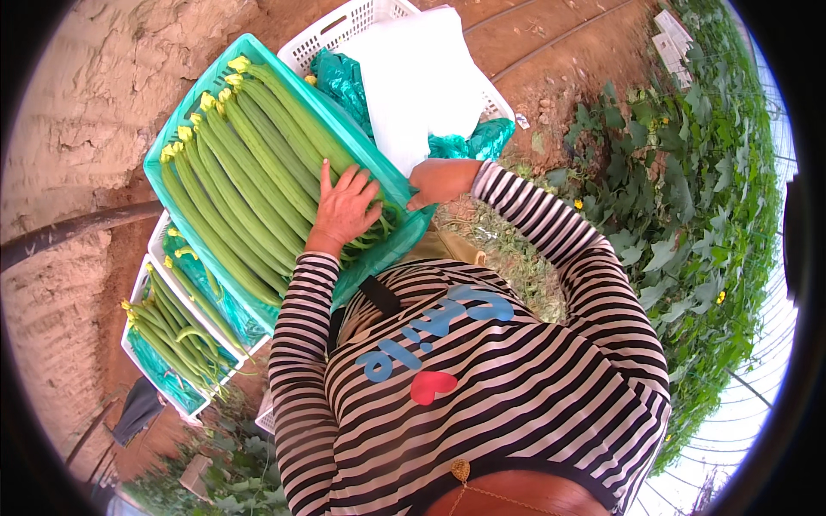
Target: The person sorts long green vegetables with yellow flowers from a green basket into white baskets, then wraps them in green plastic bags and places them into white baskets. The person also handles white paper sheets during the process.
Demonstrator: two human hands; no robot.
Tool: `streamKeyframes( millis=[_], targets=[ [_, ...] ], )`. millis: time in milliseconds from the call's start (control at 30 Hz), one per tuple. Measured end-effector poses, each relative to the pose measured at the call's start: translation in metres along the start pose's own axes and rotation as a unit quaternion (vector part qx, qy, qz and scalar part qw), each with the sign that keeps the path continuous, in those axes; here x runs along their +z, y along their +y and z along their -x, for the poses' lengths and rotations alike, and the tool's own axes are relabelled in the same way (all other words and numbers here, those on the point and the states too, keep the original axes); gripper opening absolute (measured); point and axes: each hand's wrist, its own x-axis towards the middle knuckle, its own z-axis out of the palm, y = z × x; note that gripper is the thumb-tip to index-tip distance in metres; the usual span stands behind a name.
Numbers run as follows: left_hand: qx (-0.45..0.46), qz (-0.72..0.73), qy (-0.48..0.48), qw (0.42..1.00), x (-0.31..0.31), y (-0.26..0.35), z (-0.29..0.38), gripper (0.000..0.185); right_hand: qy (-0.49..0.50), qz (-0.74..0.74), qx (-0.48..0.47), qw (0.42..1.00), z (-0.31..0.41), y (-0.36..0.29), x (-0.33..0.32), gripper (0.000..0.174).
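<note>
Long green luffa gourds point(248, 174) lie side by side in a crate lined with teal plastic film point(381, 148). Withered yellow blossoms point(208, 102) cap their far ends. My left hand point(343, 209) rests on the gourds near their stem ends, fingers spread. Curly green stems point(384, 222) show beside that hand, partly covered by it. At the crate's near right corner, my right hand point(442, 184) is closed on the film-covered rim.
Behind stands a white plastic crate point(316, 35) holding white sheets point(413, 77) and teal film. To the left, two white crates hold more luffas point(177, 335). Leafy vines point(677, 193) grow at the right, an earthen wall point(84, 116) rises at the left, and a dark pipe point(77, 229) juts toward the crates.
</note>
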Motion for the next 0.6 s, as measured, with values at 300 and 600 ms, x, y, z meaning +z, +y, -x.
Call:
streamKeyframes(
  millis=[300,600],
  targets=[
    [-0.001,0.006,-0.018,1.0,-0.004,-0.006,-0.006,0.025,-0.031,-0.168,0.073,0.983,0.035,-0.028,-0.025,0.059],
    [-0.049,0.001,0.051,0.997,0.027,-0.002,0.004,0.042,-0.007,-0.273,0.078,0.959,0.033,-0.035,-0.019,0.053]
  ],
)
